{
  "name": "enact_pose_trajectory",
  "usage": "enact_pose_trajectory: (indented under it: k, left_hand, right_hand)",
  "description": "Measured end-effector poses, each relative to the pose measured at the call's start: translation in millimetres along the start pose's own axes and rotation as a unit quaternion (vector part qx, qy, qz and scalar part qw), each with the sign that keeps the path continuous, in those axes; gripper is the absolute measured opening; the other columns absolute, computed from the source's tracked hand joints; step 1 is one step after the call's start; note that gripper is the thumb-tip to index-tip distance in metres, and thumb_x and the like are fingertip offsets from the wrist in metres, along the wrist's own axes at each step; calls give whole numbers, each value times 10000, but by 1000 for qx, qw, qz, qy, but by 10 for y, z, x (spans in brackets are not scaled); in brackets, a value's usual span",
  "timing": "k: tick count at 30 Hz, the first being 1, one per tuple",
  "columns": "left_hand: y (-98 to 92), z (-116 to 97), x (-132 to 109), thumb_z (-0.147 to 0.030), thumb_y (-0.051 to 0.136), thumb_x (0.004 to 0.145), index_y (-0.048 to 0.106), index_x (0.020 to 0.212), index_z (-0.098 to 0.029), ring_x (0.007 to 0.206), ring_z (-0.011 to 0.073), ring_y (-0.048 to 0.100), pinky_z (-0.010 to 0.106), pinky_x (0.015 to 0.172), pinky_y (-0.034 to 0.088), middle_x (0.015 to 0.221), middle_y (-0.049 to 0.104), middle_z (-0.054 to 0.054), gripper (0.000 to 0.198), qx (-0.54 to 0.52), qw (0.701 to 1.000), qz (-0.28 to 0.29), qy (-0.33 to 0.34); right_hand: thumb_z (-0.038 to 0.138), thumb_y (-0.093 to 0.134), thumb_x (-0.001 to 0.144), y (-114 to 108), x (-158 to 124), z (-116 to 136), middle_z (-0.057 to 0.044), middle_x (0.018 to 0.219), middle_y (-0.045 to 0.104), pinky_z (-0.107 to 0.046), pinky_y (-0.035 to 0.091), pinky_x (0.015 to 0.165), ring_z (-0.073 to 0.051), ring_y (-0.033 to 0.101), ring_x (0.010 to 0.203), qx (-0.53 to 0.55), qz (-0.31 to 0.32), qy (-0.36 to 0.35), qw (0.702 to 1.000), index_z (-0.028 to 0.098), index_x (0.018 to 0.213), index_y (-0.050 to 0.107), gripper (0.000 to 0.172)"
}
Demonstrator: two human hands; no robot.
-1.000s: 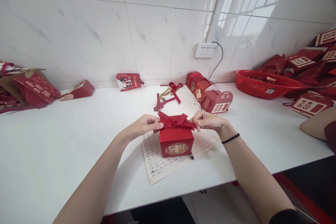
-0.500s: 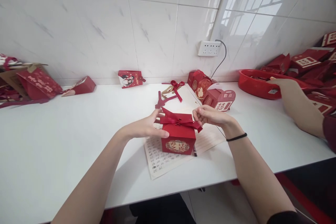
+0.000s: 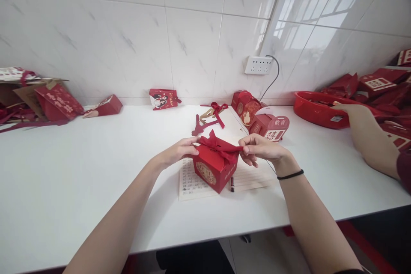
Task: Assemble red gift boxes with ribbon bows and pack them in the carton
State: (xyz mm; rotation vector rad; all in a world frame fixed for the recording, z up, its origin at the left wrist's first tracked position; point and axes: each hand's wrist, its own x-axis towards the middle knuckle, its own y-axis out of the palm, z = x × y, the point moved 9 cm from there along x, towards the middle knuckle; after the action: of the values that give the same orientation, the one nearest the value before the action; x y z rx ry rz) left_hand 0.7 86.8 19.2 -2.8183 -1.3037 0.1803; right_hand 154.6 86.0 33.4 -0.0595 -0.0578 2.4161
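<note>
A red gift box (image 3: 210,160) with gold print stands turned at an angle on a handwritten sheet of paper (image 3: 189,192). Its top carries a tied red ribbon (image 3: 221,150). My left hand (image 3: 180,152) grips the box at its upper left corner, thumb in front and fingers partly hidden behind. At the opposite side, my right hand (image 3: 265,150) pinches an end of the ribbon between thumb and fingertips. A dark marker (image 3: 232,185) lies on the paper just right of the box.
Behind are loose ribbon bows (image 3: 215,109) and several small red boxes (image 3: 266,126). A photo-printed box (image 3: 163,99) leans on the wall. At right, another person's arm (image 3: 366,141) reaches into a red basin (image 3: 316,111). Red packaging (image 3: 54,100) is heaped at left.
The box has rotated so that a corner now faces me. My right hand has taken the ribbon end, and my left hand has shifted to the box's left corner.
</note>
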Motion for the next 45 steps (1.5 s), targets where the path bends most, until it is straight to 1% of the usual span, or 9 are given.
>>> enact_pose_trajectory:
  k: [5, 11, 24, 26, 29, 32, 34, 40, 45]
  left_hand:
    - [30, -96, 18, -238, 537, 679, 558, 1046, -188, 943, 206, 579, 351, 849, 430, 1080, 622, 64, 370, -6, 998, -35, 45]
    - [108, -200, 25, -199, 454, 695, 586, 958, -171, 946, 198, 570, 337, 852, 426, 1025, 631, 50, 295, 42, 994, -82, 63]
    - [147, 28, 92, -370, 475, 778, 522, 1002, -204, 689, 148, 552, 275, 662, 420, 783, 606, -14, 283, -34, 982, -184, 27]
    - [140, 25, 105, -392, 502, 767, 565, 921, -184, 753, 160, 561, 283, 714, 426, 822, 613, 3, 267, -43, 983, -177, 35]
    - [123, 0, 117, -399, 530, 758, 602, 834, -166, 809, 171, 565, 286, 773, 424, 867, 630, 17, 256, -50, 983, -164, 58]
    - [131, -4, 122, -384, 534, 764, 622, 821, -161, 797, 172, 570, 288, 780, 426, 849, 645, 18, 247, -64, 987, -133, 67]
    - [143, -13, 120, -367, 520, 778, 642, 835, -156, 828, 183, 578, 298, 804, 426, 866, 661, 29, 250, -65, 990, -107, 71]
    - [166, -43, 119, -270, 513, 789, 694, 844, -146, 894, 192, 587, 311, 888, 407, 888, 685, 44, 227, -51, 995, -43, 76]
    - [281, -56, 41, -257, 490, 828, 713, 889, -157, 943, 197, 594, 304, 907, 397, 947, 694, 52, 252, -57, 996, 29, 66]
  right_hand:
    - [470, 756, 716, -39, 39, 46, 56, 445, 421, -147, 374, 329, -82, 462, 426, 25, -25, -37, 999, 164, 553, 436, 472]
    - [550, 765, 671, 183, 27, -64, 24, 520, 530, -175, 450, 354, -88, 502, 415, -1, 89, 20, 996, 136, 661, 523, 480]
    - [610, 612, 798, 547, -64, 39, -47, 503, 599, -175, 397, 340, -107, 515, 389, -76, 167, 39, 982, 100, 674, 670, 528]
    - [583, 649, 783, 551, -62, 83, -24, 466, 563, -185, 389, 348, -105, 494, 378, -78, 134, 31, 987, 114, 652, 659, 487]
    - [540, 718, 740, 472, -84, 321, 3, 483, 528, -209, 373, 364, -106, 465, 392, -103, -10, -57, 993, 148, 670, 630, 408]
    - [487, 756, 729, 614, -254, 679, -41, 698, 590, -265, 434, 479, -161, 530, 577, -249, -160, -190, 936, 199, 775, 616, 323]
    - [467, 748, 749, 967, -337, 804, -83, 884, 602, -332, 474, 636, -222, 546, 771, -380, -179, -255, 871, 221, 915, 613, 326]
    - [128, 521, 912, 1715, -279, 580, -96, 957, 584, -379, 392, 735, -228, 507, 860, -602, -237, -298, 702, 108, 1056, 588, 160]
    - [17, 495, 875, 1820, -346, 550, -67, 803, 591, -351, 374, 689, -191, 512, 782, -524, -344, -372, 684, 114, 870, 614, 154]
